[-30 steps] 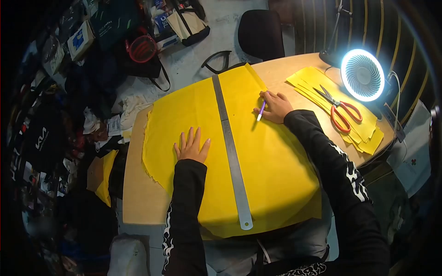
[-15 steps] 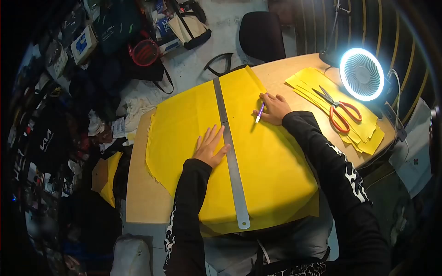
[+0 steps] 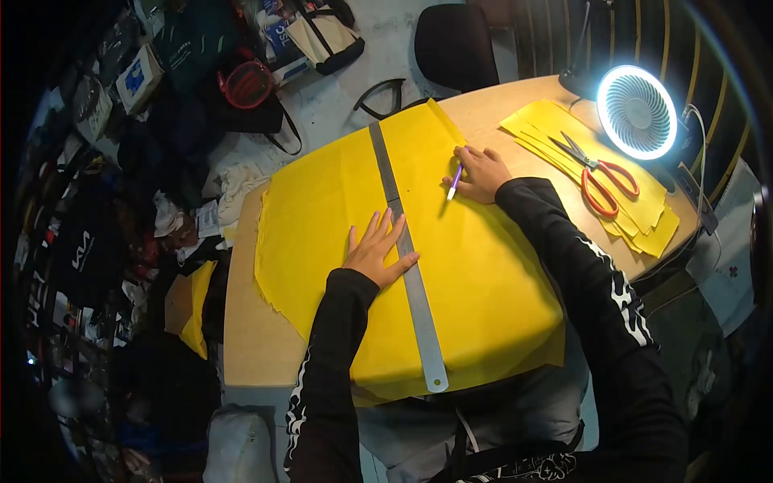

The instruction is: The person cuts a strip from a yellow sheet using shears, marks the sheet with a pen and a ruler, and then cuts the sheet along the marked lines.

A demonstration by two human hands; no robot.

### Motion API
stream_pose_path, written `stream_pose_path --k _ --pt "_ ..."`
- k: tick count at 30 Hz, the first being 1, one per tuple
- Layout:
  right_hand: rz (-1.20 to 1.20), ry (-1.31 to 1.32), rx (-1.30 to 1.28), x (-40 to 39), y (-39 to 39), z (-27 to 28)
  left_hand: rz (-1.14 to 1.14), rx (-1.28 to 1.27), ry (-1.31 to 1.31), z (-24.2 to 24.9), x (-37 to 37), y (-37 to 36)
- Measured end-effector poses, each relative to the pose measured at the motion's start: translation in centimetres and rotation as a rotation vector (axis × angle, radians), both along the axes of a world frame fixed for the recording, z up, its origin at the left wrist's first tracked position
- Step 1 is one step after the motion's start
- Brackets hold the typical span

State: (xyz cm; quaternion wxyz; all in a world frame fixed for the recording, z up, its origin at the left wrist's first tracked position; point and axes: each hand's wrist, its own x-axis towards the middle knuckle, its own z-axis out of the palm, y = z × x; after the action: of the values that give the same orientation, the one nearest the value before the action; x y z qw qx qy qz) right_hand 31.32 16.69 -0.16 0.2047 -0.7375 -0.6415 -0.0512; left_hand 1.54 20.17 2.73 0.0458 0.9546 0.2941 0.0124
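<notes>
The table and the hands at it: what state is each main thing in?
Yellow sheet: spread out, overhanging the near edge of the table.
Metal ruler: lying on the sheet.
Left hand: fingers spread, partly over the ruler.
Right hand: holding the pen.
Purple pen: tilted, white end down.
Scissors: lying on yellow pieces, blades slightly apart.
Ring light: lit.

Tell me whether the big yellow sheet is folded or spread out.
Spread out: the yellow sheet lies broad across the table, reaching past its near edge, with the metal ruler on top.
</notes>
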Motion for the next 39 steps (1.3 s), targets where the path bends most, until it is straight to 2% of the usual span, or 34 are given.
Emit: stream_pose_path --k 18,30,39 --pt "0.007 0.018 -0.05 -0.2 -0.3 0.7 0.003 0.008 -0.009 -0.3 1.1 -0.5" --pt "0.0 -0.034 0.053 0.0 0.1 -0.2 -0.018 0.019 -0.01 -0.3 1.4 -0.4" --pt "-0.004 -0.021 0.029 0.0 0.1 -0.2 -0.022 0.007 -0.051 -0.4 1.6 -0.6"
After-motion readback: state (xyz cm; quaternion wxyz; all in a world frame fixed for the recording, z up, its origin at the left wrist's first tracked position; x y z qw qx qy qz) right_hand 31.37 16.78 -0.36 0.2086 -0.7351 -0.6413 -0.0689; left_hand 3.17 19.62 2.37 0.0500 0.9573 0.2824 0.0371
